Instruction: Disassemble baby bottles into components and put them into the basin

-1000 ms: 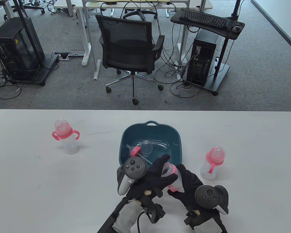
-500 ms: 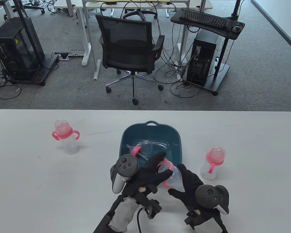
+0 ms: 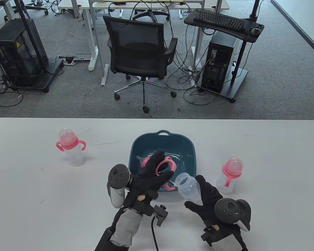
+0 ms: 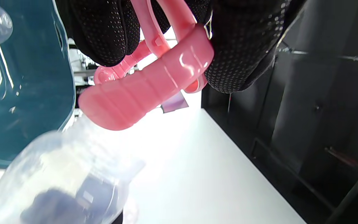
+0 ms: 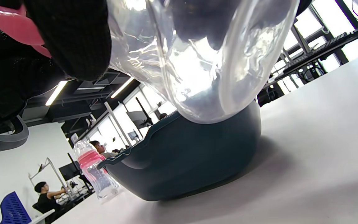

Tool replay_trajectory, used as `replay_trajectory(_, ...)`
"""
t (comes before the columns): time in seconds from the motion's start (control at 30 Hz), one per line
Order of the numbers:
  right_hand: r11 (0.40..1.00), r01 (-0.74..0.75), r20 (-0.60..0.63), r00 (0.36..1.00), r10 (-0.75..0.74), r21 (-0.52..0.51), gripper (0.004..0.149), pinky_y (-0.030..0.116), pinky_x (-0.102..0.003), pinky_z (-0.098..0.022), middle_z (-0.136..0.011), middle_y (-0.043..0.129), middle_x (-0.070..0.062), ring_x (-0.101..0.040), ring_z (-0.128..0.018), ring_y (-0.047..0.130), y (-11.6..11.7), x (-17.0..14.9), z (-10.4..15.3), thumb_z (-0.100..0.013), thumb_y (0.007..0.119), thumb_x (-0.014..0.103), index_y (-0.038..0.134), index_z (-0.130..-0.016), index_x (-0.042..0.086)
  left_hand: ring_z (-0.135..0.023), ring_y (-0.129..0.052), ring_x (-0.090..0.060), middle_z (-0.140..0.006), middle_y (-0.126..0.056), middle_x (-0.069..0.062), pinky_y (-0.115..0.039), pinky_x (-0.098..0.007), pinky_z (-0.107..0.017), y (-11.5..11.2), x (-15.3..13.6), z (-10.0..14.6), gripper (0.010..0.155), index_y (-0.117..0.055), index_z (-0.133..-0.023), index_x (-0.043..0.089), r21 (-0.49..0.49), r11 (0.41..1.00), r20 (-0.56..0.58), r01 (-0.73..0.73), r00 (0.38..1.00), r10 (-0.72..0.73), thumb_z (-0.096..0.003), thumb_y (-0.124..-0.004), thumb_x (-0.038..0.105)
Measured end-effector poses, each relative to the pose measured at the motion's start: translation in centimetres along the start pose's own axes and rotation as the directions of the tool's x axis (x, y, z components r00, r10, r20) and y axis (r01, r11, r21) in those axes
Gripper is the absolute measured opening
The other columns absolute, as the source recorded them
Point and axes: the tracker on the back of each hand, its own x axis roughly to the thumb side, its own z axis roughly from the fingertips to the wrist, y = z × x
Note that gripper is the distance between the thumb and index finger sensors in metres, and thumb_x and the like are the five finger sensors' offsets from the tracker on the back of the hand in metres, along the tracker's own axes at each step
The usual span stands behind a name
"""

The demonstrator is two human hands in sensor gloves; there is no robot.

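My left hand (image 3: 153,175) holds a pink handle ring (image 3: 165,167) over the near part of the teal basin (image 3: 188,146); in the left wrist view its gloved fingers (image 4: 104,34) pinch the pink handle ring (image 4: 144,84). My right hand (image 3: 202,197) grips the clear bottle body (image 3: 188,187), neck open and tilted toward the basin, just outside its near rim. That clear bottle body (image 5: 197,62) fills the right wrist view's top. A pink collar and clear parts lie in the basin, partly hidden by my left hand.
Two assembled bottles with pink collars stand on the white table (image 3: 28,196): one at the left (image 3: 70,147), one right of the basin (image 3: 230,174). An office chair (image 3: 140,56) and desks stand beyond the far edge. A person sits far off in the right wrist view.
The pink handle ring has come off the bottle neck. My left hand has carried it forward over the basin, while the right hand keeps the bare bottle body.
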Motion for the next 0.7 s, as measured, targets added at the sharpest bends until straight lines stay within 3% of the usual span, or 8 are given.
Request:
replay_trajectory(0.23, 1.000, 0.007, -0.005, 1.000, -0.007, -0.011, 0.093, 0.054, -0.069, -0.063, -0.103, 0.059, -0.021, -0.048, -0.088, 0.066, -0.3, -0.1, 0.1, -0.048, 0.089, 0.044, 0.032, -0.111, 0.007, -0.094, -0.073, -0.035, -0.111, -0.045, -0.008, -0.083, -0.031, -0.056, 1.4, -0.9, -1.4, 0.081, -0.050, -0.108, 0.027, 0.081, 0.996, -0.064, -0.034, 0.997, 0.039, -0.0432, -0.098, 0.028)
replay_trajectory(0.3, 1.000, 0.010, -0.006, 1.000, -0.010, -0.015, 0.093, 0.054, -0.069, -0.063, -0.103, 0.059, -0.021, -0.048, -0.088, 0.066, -0.4, -0.2, 0.1, -0.048, 0.089, 0.044, 0.032, -0.111, 0.008, -0.086, -0.085, -0.026, -0.107, -0.056, -0.006, -0.088, -0.027, -0.049, 1.7, -1.2, -2.1, 0.071, -0.056, -0.105, 0.028, 0.140, 0.990, -0.099, 0.008, 0.995, 0.006, -0.0456, -0.095, 0.021)
replay_trajectory(0.47, 1.000, 0.016, -0.006, 1.000, -0.016, -0.019, 0.093, 0.054, -0.069, -0.063, -0.104, 0.058, -0.021, -0.048, -0.088, 0.066, -0.5, -0.2, 0.1, -0.048, 0.089, 0.044, 0.032, -0.111, 0.007, -0.085, -0.086, -0.026, -0.105, -0.060, -0.002, -0.086, -0.030, -0.052, 1.5, -1.5, -4.2, 0.064, -0.061, -0.103, 0.031, 0.162, 0.979, -0.157, 0.124, 0.983, -0.099, -0.0483, -0.089, 0.017)
replay_trajectory(0.7, 1.000, 0.018, -0.010, 1.000, -0.018, -0.019, 0.093, 0.054, -0.069, -0.063, -0.104, 0.059, -0.021, -0.048, -0.088, 0.066, -0.6, -0.3, 0.1, -0.048, 0.089, 0.044, 0.032, -0.112, 0.008, -0.086, -0.087, -0.025, -0.104, -0.064, 0.000, -0.084, -0.034, -0.056, 0.0, -2.0, -7.0, 0.059, -0.065, -0.101, 0.033, 0.110, 0.936, -0.230, 0.334, 0.925, -0.303, -0.0500, -0.087, 0.015)
